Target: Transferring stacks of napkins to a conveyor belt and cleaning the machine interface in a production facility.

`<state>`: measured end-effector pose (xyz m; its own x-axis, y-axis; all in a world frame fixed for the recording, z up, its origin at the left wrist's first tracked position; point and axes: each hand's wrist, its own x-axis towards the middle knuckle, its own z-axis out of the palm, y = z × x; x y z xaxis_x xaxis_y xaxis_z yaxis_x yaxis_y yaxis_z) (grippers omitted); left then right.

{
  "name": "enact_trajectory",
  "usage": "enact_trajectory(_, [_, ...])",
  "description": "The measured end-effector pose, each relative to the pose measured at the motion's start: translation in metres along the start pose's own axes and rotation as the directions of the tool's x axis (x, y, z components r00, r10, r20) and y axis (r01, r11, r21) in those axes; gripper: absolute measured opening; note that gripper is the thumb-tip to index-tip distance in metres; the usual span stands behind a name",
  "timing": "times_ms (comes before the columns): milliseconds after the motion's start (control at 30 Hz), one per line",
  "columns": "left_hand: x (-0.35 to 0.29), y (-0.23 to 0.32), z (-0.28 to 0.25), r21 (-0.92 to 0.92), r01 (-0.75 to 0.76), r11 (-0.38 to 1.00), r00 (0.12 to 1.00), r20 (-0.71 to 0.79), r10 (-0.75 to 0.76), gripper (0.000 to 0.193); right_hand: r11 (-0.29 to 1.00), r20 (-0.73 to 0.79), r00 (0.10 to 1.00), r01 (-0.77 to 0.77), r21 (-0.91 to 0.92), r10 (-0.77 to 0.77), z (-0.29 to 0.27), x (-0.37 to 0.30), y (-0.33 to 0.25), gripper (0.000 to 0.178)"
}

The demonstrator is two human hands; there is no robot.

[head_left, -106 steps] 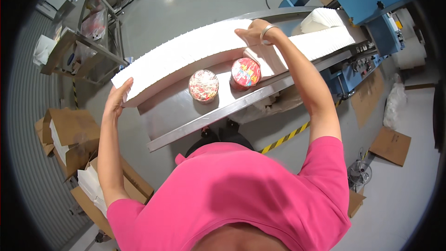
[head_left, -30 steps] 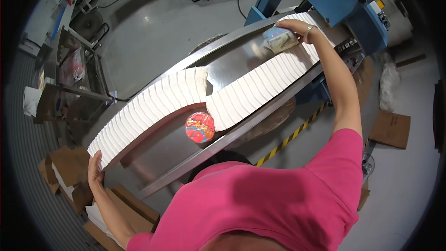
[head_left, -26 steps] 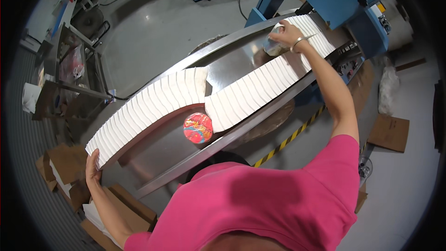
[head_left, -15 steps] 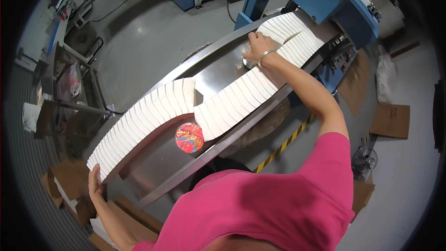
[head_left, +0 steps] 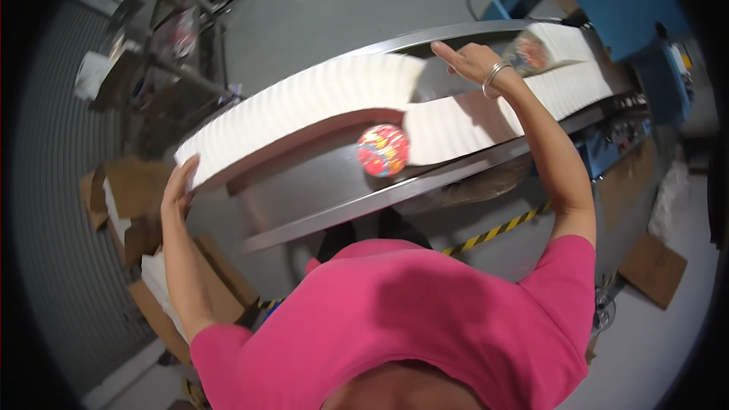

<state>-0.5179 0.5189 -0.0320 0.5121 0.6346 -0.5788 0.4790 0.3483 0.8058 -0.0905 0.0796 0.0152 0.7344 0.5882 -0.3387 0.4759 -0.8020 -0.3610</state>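
Observation:
A long curved row of white paper pieces [head_left: 304, 95], packed on edge, lies along the far left side of a metal trough [head_left: 304, 226]. My left hand [head_left: 179, 182] holds its left end, thumb on the near side and the other fingers partly hidden. My right hand [head_left: 472, 61], wearing a bangle, hovers open over the trough just right of that row's other end, fingers extended. Nearer me runs a second white row [head_left: 463, 130], with a round, brightly printed face [head_left: 383, 150] at its left end. Beyond my right hand, a shorter white stack [head_left: 560, 42] shows a similar blurred face.
A blue machine [head_left: 623, 0] stands over the trough's right end. Opened cardboard boxes [head_left: 137, 193] are at the lower left, beside a corrugated wall [head_left: 57, 129]. Black-and-yellow tape [head_left: 497, 228] marks the floor, and a flat cardboard piece [head_left: 653, 269] lies at the right.
The view has shifted. My right hand has left the end of the shorter stack and moved closer to the left row's end, uncovering a printed face. My left hand stays at the row's left end.

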Motion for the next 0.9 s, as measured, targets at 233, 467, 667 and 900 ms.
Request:
enact_trajectory(233, [-0.014,0.004,0.024,-0.183,-0.025,0.983,0.999,0.031,0.032,0.056,0.937,0.305,0.936,-0.255,0.237,0.177,0.042,0.007,-0.107,0.079])
enact_trajectory(467, [-0.005,-0.01,0.033,-0.399,0.013,0.917,0.972,0.218,0.081,0.044,0.583,0.196,0.969,-0.249,0.773,0.153,0.087,0.049,-0.059,0.064])
enact_trajectory(667, [-0.002,-0.007,0.033,-0.257,-0.139,0.956,0.964,0.187,0.191,0.062,0.868,0.291,0.93,-0.328,0.372,0.227,0.084,0.042,-0.117,0.057])
enact_trajectory(900, [-0.005,-0.021,-0.019,-0.26,-0.175,0.95,0.953,0.198,0.229,0.054,0.788,0.254,0.967,-0.138,0.6,-0.024,0.131,0.019,-0.172,0.059])
